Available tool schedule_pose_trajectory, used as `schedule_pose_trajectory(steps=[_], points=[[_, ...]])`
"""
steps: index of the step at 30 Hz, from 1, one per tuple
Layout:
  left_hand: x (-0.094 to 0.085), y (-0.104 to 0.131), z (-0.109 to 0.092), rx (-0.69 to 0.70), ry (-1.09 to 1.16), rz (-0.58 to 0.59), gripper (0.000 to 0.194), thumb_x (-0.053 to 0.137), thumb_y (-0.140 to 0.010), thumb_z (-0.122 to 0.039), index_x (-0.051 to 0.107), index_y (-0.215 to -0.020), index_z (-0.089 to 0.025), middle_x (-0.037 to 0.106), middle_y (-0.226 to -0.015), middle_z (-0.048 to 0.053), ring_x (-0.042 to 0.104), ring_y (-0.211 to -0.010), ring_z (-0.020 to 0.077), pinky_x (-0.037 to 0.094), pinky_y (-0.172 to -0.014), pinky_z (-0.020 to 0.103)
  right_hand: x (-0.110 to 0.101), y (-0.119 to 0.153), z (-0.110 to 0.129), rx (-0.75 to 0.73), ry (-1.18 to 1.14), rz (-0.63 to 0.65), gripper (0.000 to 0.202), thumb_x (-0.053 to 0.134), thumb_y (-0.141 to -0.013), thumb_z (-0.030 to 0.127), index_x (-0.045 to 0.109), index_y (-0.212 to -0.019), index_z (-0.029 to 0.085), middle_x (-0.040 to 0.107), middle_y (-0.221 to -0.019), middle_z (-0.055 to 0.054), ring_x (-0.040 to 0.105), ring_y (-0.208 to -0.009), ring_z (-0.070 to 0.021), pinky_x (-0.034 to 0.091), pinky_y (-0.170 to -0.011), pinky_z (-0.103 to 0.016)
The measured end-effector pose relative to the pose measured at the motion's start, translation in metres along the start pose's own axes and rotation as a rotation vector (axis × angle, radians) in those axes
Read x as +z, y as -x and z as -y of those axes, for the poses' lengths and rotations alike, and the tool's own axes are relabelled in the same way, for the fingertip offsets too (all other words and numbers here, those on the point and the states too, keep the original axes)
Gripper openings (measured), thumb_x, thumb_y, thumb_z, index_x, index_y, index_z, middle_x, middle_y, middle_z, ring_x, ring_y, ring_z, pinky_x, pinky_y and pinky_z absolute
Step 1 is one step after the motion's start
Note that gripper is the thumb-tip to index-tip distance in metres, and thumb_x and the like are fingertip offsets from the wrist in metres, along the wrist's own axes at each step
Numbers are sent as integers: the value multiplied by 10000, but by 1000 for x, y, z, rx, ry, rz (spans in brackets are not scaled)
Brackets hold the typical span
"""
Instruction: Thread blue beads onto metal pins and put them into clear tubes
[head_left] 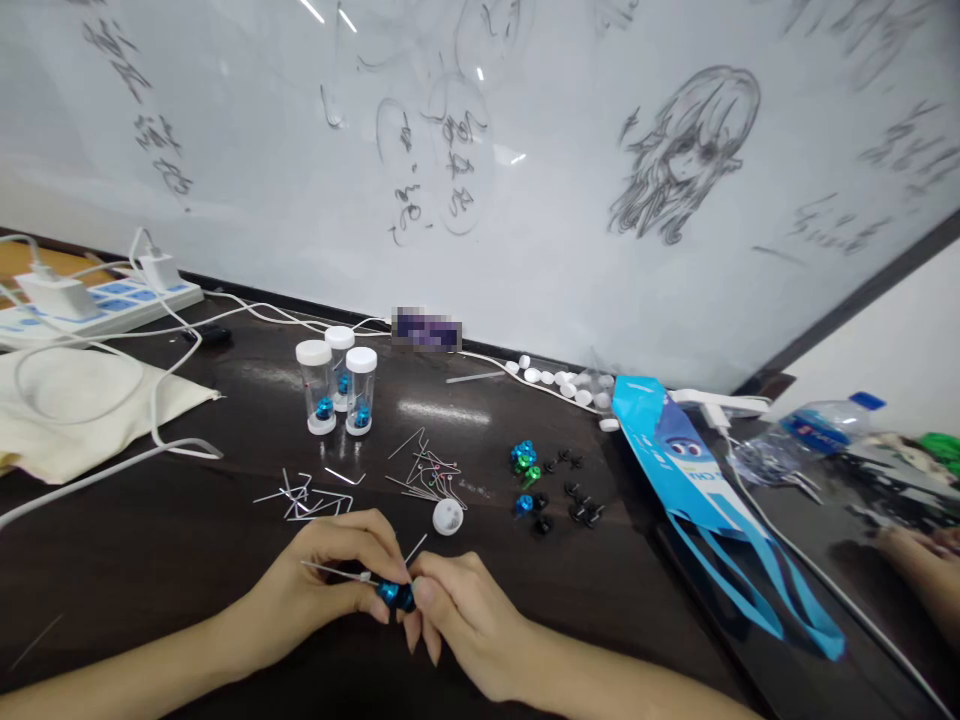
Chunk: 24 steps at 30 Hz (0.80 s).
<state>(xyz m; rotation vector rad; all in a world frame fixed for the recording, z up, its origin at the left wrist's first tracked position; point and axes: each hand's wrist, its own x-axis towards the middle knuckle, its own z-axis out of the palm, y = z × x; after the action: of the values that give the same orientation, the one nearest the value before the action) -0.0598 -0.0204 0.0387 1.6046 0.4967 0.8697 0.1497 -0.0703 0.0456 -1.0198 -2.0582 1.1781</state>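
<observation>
At the front middle of the table, my left hand pinches a small shiny blue round metal piece. A thin metal rod with a small pale bead sticks out to the left beside it. My right hand has its fingers closed at the dark right end of the blue piece. A thin silver rod, probably a hex key, points up between the hands; which hand holds it I cannot tell. Just beyond lie L-shaped hex keys, thin pins and a white round cap.
Three clear tubes with white caps hold blue pieces. Blue and green metal pieces and black parts lie right. White caps, a blue bag, a bottle, cables, a power strip and another person's hand surround.
</observation>
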Motion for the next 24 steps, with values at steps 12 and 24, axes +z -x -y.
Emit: schedule_pose_trajectory(steps=[12, 24], points=[[1, 0, 0, 2, 8, -21, 249, 795, -699, -71, 790, -842, -276, 679, -800, -1, 621, -751, 153, 487, -672, 239, 0, 0, 3, 51, 40, 28, 166, 498, -958, 334, 531, -880, 192, 533, -564, 57, 536, -456, -93, 402, -484, -171], [2, 1, -6, -13, 27, -31, 121, 646, -870, -263, 731, -952, -238, 687, -907, 32, 616, -890, 200, 455, -812, 292, 1, 1, 2, -161, 128, -48, 491, 281, -1022, 444, 569, -736, 167, 591, -536, 6, 546, -447, -85, 435, -516, -162]])
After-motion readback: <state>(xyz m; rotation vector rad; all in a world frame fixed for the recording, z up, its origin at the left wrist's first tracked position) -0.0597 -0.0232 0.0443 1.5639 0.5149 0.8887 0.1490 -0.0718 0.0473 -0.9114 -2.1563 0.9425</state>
